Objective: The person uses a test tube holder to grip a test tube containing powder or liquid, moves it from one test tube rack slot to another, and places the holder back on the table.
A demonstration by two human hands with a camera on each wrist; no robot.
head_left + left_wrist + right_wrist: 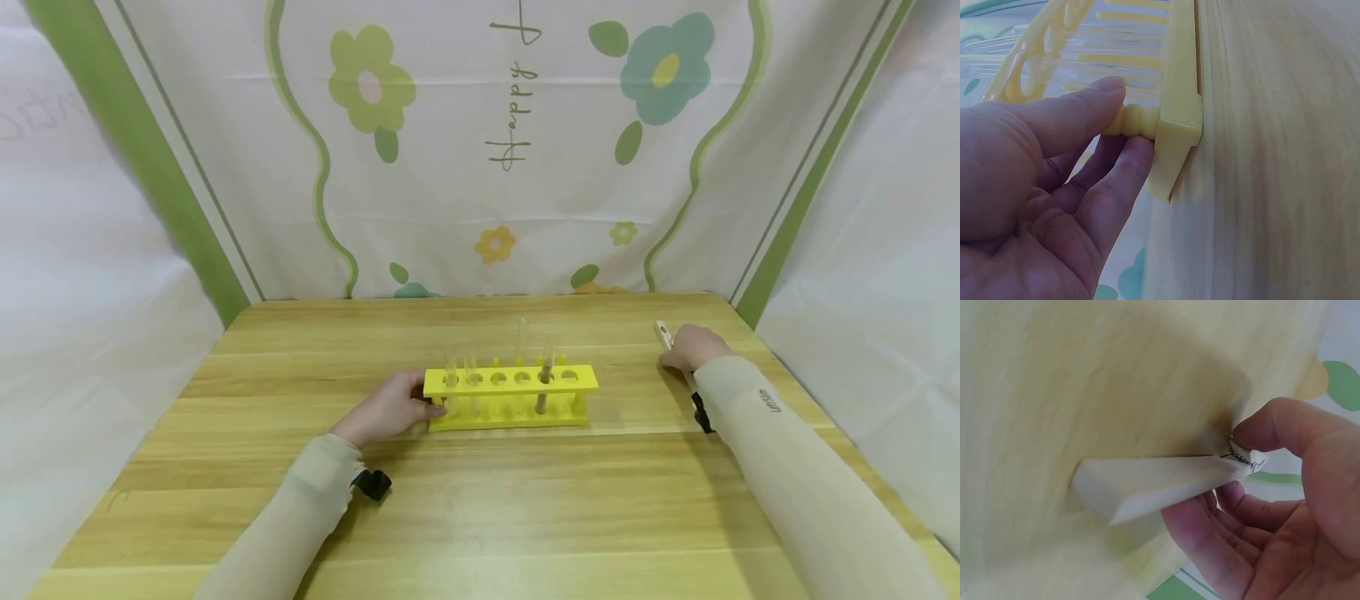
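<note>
A yellow test tube rack (510, 382) stands on the table in the head view. My left hand (390, 410) pinches the post at its left end; the left wrist view shows the thumb and fingers round that yellow post (1138, 120). Two clear test tubes (471, 371) stand in the rack's left holes. A test tube with dark contents (542, 400) leans in a hole toward the right. Another clear tube (522, 333) rises behind the rack. Far to the right, my right hand (693, 347) holds a wooden test tube holder (1147, 484) with a metal spring, close above the tabletop.
The wooden table (480, 508) spreads out around the rack. A white floral curtain (450, 167) hangs beyond its back edge, and pale sheets hang at both sides. Each wrist carries a small black camera (372, 483).
</note>
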